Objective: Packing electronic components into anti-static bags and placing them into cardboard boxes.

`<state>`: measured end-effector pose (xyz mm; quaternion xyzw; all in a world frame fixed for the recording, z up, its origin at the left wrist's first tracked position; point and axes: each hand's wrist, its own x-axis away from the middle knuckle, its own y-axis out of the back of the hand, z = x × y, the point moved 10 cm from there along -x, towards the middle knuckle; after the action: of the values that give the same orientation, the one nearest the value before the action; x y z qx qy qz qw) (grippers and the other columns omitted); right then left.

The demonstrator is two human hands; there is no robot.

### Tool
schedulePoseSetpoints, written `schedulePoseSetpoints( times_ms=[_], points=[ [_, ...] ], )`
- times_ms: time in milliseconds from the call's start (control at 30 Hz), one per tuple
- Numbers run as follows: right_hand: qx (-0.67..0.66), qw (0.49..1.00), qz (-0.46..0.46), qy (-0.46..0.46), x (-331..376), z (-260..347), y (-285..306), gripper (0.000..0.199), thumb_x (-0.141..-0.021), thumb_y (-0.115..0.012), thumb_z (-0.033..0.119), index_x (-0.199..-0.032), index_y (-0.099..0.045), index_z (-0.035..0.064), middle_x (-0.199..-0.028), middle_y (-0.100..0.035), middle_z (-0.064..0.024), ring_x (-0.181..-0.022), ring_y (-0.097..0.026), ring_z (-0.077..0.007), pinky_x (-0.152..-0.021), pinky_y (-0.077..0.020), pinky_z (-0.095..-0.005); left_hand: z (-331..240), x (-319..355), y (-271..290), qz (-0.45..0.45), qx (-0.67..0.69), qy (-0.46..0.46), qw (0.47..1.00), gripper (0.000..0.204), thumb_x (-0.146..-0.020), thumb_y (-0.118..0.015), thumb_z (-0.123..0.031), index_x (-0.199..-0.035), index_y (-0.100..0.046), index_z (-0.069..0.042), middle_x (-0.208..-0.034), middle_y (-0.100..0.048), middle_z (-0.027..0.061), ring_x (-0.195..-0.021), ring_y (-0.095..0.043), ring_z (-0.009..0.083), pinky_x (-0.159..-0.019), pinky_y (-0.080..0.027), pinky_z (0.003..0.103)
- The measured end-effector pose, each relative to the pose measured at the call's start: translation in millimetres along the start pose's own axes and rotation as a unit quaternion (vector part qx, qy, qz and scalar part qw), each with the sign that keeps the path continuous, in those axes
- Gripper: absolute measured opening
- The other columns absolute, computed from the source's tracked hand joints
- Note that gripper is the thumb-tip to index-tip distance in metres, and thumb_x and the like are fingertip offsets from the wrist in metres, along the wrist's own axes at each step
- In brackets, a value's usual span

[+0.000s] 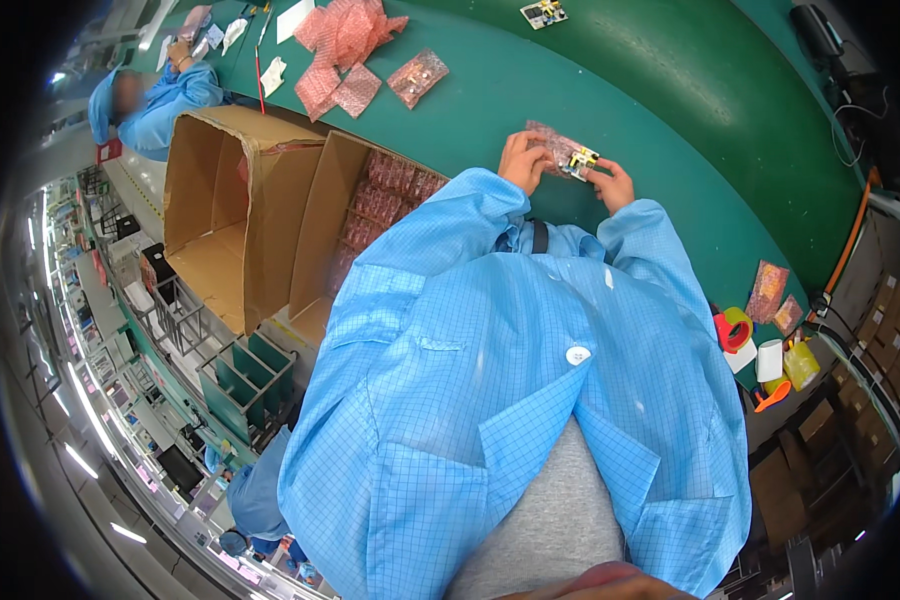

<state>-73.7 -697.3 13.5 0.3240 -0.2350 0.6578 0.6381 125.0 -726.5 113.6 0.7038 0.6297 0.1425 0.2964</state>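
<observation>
My left hand (523, 162) is closed on a pink bubble-wrap bag (544, 134) above the green table. A small circuit board (581, 160) with yellow, white and black parts shows at the bag's right end, partly covered by the wrap. The fingers of my right hand (612, 186) pinch that board at its right edge. Farther off to the left lies a bubble-wrapped board (417, 78), beside a loose pile of pink bubble bags (347, 42). One bare circuit board (543, 13) rests at the far side of the table.
To my left stand an open cardboard box (207, 200) and a second box of bubble-wrapped packs (380, 195). At right are tape rolls (735, 329), a wrapped pack (767, 291) and a yellow bag (800, 364). A co-worker (160, 105) in blue sits at far left.
</observation>
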Motion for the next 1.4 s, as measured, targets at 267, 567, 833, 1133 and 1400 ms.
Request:
schedulePoseSetpoints(
  times_ms=[267, 567, 833, 1133, 1400],
  points=[
    [-0.092, 0.983, 0.08, 0.139, 12, 19, -35, 0.049, -0.075, -0.072, 0.004, -0.118, -0.049, -0.0005, -0.1, -0.067, -0.0148, -0.091, -0.063, -0.0183, -0.076, -0.0503, -0.0264, -2, -4, 10, -0.016, -0.029, 0.051, 0.998, 0.01, -0.068, -0.071, -0.011, -0.076, -0.067, -0.015, -0.118, -0.052, 0.007, -0.118, -0.038, 0.0304, -0.096, -0.027, 0.045],
    [-0.142, 0.983, 0.029, 0.115, 21, 25, -39, 0.048, -0.073, -0.077, 0.016, -0.112, -0.053, 0.003, -0.09, -0.068, -0.012, -0.06, -0.052, -0.0065, -0.049, -0.04, -0.0235, 1, -2, 19, -0.029, -0.059, 0.067, 0.996, 0.009, -0.073, -0.069, -0.018, -0.082, -0.069, -0.017, -0.133, -0.043, 0.0063, -0.127, -0.029, 0.0325, -0.1, -0.022, 0.049],
    [-0.183, 0.97, 0.035, 0.154, 23, 32, -40, 0.048, -0.075, -0.074, 0.007, -0.115, -0.049, 0.0006, -0.097, -0.067, -0.0165, -0.08, -0.063, -0.0149, -0.066, -0.0489, -0.0232, 9, -7, 20, -0.012, -0.014, 0.088, 0.996, 0.009, -0.074, -0.07, -0.019, -0.083, -0.069, -0.017, -0.132, -0.044, 0.0084, -0.127, -0.03, 0.0328, -0.101, -0.023, 0.049],
    [-0.114, 0.989, 0.032, 0.09, 44, 47, -42, 0.048, -0.075, -0.075, 0.011, -0.115, -0.05, 0.0028, -0.087, -0.068, -0.0142, -0.06, -0.058, -0.0097, -0.047, -0.0418, -0.0224, 5, -7, 18, 0.002, -0.035, 0.086, 0.996, 0.01, -0.073, -0.071, -0.02, -0.082, -0.07, -0.018, -0.136, -0.042, 0.0077, -0.13, -0.027, 0.0338, -0.103, -0.024, 0.047],
    [-0.137, 0.989, 0.034, 0.052, 36, 36, -41, 0.049, -0.074, -0.076, 0.016, -0.115, -0.052, 0.004, -0.069, -0.058, -0.0007, -0.047, -0.04, -0.0047, -0.04, -0.0284, -0.023, 3, -15, 17, 0.015, 0.016, 0.082, 0.996, 0.014, -0.073, -0.072, -0.02, -0.087, -0.07, -0.018, -0.139, -0.039, 0.0123, -0.129, -0.029, 0.0353, -0.106, -0.026, 0.045]
  ],
)
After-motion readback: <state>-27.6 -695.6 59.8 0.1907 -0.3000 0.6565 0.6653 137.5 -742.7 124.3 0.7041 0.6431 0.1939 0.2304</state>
